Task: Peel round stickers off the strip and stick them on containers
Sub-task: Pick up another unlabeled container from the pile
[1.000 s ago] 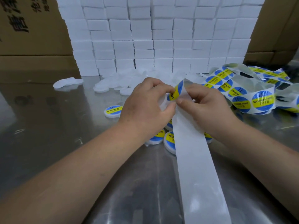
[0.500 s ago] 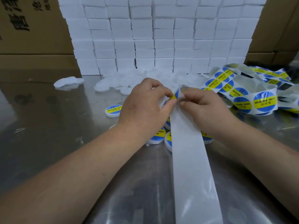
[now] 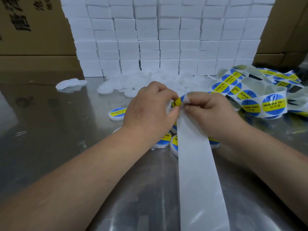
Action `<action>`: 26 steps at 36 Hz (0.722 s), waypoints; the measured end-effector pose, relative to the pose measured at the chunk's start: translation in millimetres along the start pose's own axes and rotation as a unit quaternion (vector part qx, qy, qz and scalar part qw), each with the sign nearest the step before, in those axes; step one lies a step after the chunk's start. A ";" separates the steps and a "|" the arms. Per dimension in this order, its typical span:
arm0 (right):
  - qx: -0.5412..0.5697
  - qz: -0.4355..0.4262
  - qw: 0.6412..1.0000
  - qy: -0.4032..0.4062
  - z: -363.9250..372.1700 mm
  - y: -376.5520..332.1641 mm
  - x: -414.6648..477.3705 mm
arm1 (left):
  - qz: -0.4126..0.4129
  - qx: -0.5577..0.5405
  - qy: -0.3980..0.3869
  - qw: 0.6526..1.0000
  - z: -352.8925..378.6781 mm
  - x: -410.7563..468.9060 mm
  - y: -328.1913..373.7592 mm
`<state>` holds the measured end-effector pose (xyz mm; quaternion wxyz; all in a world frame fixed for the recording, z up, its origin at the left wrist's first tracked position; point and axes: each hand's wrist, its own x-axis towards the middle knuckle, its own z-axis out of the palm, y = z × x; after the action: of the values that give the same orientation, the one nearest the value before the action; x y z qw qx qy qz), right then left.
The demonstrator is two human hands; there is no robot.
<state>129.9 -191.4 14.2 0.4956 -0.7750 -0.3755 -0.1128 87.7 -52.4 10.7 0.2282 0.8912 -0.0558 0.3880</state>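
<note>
Blue-yellow sticker (image 3: 177,102) mid-frame, half off the strip (image 3: 196,164): we're mid-peel. Left hand (image 3: 150,110) pinches the sticker, right hand (image 3: 211,112) pinches the strip's fold. Next we pull it free, then press it onto a blank container (image 3: 106,90), upper centre of the table (image 3: 50,130).

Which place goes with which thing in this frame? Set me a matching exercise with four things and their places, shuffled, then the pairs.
Things
1. sticker being peeled
2. bare backing strip
3. lone labelled container
4. loose sticker strip pile

Places
A. on the table, left of the left hand
B. on the table, right of the right hand
C. running from the hands toward the camera
D. at the fingertips, between the two hands

Pairs: 1-D, 2-C, 3-A, 4-B
</note>
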 end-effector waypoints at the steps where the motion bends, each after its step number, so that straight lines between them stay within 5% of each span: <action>1: 0.001 0.009 1.000 0.003 -0.1 -0.4 -0.3 | 0.001 -0.002 0.000 1.000 -0.2 -0.2 0.3; 26: -0.025 -0.022 0.996 0.079 -5.8 -4.3 -1.1 | -0.221 -0.146 0.140 0.954 -4.4 15.5 -16.6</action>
<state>127.3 -195.9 19.4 0.5014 -0.7676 -0.3492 -0.1935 100.1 -34.5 18.4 0.4414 0.7752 0.1193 0.4359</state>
